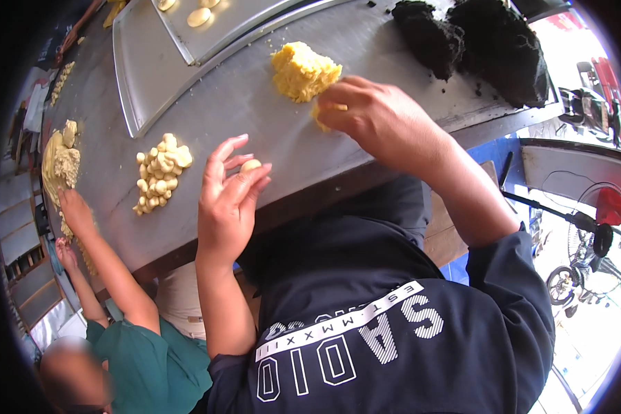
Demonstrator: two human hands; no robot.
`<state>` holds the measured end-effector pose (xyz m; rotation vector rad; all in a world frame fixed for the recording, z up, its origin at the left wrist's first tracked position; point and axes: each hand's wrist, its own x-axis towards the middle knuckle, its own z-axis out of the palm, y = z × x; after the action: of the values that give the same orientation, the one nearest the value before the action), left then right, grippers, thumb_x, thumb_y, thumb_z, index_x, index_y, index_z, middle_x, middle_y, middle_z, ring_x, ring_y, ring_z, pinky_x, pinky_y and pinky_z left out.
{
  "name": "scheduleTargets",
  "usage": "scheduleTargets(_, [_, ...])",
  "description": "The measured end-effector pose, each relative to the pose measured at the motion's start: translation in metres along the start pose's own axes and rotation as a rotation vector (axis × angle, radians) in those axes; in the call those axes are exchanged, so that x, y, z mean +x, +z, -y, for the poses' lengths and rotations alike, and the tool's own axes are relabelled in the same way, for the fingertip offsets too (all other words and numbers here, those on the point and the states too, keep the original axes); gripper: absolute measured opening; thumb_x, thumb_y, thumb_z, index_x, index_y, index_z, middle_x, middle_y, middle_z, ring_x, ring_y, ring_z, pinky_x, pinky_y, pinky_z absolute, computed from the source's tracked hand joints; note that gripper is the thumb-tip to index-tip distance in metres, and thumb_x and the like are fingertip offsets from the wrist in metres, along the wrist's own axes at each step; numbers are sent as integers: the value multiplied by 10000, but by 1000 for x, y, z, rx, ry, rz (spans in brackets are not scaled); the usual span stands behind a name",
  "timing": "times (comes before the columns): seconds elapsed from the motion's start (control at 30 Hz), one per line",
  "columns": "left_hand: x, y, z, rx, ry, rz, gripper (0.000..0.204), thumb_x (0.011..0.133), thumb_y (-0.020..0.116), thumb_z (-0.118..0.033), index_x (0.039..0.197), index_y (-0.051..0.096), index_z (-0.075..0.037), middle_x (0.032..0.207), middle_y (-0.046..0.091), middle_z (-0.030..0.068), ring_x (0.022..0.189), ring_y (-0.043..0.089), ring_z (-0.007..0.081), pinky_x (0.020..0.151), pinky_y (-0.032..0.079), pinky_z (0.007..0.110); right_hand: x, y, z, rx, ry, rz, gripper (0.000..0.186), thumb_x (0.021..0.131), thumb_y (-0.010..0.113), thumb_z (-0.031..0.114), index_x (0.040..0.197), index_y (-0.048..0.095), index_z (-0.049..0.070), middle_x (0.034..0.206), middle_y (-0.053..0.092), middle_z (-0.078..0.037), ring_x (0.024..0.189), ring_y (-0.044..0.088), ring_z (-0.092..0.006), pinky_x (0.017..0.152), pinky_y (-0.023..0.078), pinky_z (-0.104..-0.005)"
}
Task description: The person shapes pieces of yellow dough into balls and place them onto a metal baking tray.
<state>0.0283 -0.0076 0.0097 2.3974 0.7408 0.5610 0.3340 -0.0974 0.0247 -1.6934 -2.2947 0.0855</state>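
Note:
My left hand (224,200) is raised over the table's near edge, its fingers curled round a small pale dough ball (250,165). Over to the right, my right hand (376,121) has its fingertips closed on a bit of crumbly yellow filling (320,117), low over the metal table. Just beyond those fingertips sits the larger mound of yellow filling (302,72). To the left of my left hand lies a heap of small cream-coloured dough balls (162,172), some stuck together.
Metal baking trays (132,83) lie at the far side, with round pale pieces (199,17) on one. A dark crumbly mass (486,52) occupies the far right corner. At left, a co-worker in a green shirt (152,366) reaches toward pale dough (63,159).

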Motion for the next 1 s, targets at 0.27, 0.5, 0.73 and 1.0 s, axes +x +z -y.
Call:
scheduleTargets(0.27, [11,12,21,-254,-92,-78,598,1094,794,-71,1661,609,-35,1298,864,156,1211,795,225,1138,587,393,28,33,5,-37,66,-73,221,948,752,101,1160,809,79,1277,784,-71,1147,785,-288,933,670,-432])
scheduleTargets(0.5, [13,-3,33,-394,-147,149,547,1041,834,-30,1573,708,-38,1246,875,138,1047,776,176,994,632,303,0,26,-5,157,0,-202,89,947,836,80,1034,847,94,1188,786,-41,1090,784,-308,948,646,-440])
scheduleTargets(0.73, [-17,19,20,-149,-86,-128,437,1055,830,-32,1488,773,-16,1176,885,123,1016,766,180,1072,587,325,-9,27,29,182,264,-315,272,981,836,212,1242,818,136,1326,747,-97,1200,734,-332,1005,623,-440])
scheduleTargets(1.0, [-13,30,-2,-205,-165,-112,590,1116,752,-56,1668,565,34,1592,712,223,1400,742,241,1184,560,416,-11,40,23,180,218,-408,215,958,747,96,1130,872,126,1271,780,-75,1254,714,-312,1068,617,-428])
